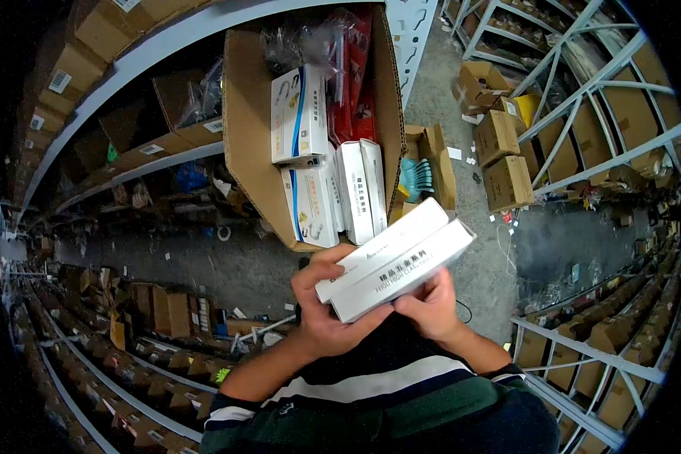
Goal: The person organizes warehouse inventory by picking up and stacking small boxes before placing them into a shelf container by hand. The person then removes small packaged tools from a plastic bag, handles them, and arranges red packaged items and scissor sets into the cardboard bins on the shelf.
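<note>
Grasping two slim white boxes (401, 268) at centre of frame, smooth card, crisp edges, ends slightly offset: left hand (327, 306), fingers wrapped round the left end; right hand (433, 305), fingers closed on the lower edge, some tips hidden. Just above, an open carton (253, 129), brown corrugated board, holds blue-striped boxes (299, 113) and glossy red packages (349, 76). Crumpled clear film (299, 44) at its top, blurred; finest box print illegible.
</note>
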A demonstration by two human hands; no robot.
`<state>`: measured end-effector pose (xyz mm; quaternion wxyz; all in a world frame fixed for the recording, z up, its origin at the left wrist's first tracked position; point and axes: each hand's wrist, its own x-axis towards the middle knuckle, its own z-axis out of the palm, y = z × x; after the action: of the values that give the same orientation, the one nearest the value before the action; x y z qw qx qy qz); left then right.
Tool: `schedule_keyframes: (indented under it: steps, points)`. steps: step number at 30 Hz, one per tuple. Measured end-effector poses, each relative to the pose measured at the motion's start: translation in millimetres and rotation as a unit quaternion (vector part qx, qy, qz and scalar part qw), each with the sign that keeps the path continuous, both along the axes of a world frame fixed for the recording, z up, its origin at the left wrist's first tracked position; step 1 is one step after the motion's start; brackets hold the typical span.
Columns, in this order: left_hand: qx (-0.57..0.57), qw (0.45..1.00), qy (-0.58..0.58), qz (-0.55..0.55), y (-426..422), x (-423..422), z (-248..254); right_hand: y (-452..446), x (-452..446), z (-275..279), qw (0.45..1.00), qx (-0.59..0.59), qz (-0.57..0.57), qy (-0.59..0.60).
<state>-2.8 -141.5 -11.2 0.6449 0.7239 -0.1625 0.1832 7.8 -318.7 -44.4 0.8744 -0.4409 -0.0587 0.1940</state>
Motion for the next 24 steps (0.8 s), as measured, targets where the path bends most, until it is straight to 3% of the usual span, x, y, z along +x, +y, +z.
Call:
schedule_keyframes:
  steps: [1, 6, 13, 15, 16, 17, 19, 21, 22, 23, 24]
  points:
    - [0.016, 0.999, -0.018, -0.027, 4.0, 1.4, 2.3, -6.2, 2.9, -1.6, 0.999, -0.036, -0.007, -0.001]
    - [0.048, 0.992, -0.027, -0.109, 5.3, 5.0, 6.1, -8.6, -2.6, 5.3, 1.0, 0.002, -0.028, -0.002]
    - [0.032, 0.991, -0.029, -0.126, 5.8, 5.8, -2.9, -13.5, -5.8, -2.6, 1.0, -0.007, -0.025, 0.013]
    - [0.044, 0.99, -0.033, -0.126, 6.3, 6.7, 0.1, -17.6, -7.1, -14.8, 0.997, -0.048, -0.063, -0.02]
    - [0.046, 0.991, -0.034, -0.119, 9.6, 6.4, 3.0, -24.0, -6.4, -13.0, 0.981, -0.183, -0.049, -0.036]
    - [0.055, 0.99, -0.011, -0.133, 15.3, 6.4, 7.3, -28.4, 0.6, -10.5, 0.982, -0.18, -0.042, -0.04]
    - [0.064, 0.987, 0.01, -0.144, 29.4, 7.5, 16.9, -31.4, 21.8, 8.1, 0.996, 0.058, -0.011, -0.065]
    - [0.032, 0.972, 0.097, -0.21, 41.7, 8.4, 28.1, -47.1, 33.1, 16.3, 0.997, 0.075, 0.009, 0.009]
    - [0.07, 0.968, 0.085, -0.224, 44.3, 13.7, 37.2, -53.4, 39.6, 18.6, 0.992, 0.097, 0.082, 0.027]
    - [0.071, 0.968, 0.087, -0.222, 45.0, 19.5, 44.9, -56.8, 39.8, 13.8, 0.991, 0.099, 0.084, 0.028]
    - [0.131, 0.95, 0.119, -0.257, 43.6, 26.3, 51.3, -59.7, 39.6, 5.8, 0.984, 0.018, 0.172, -0.033]
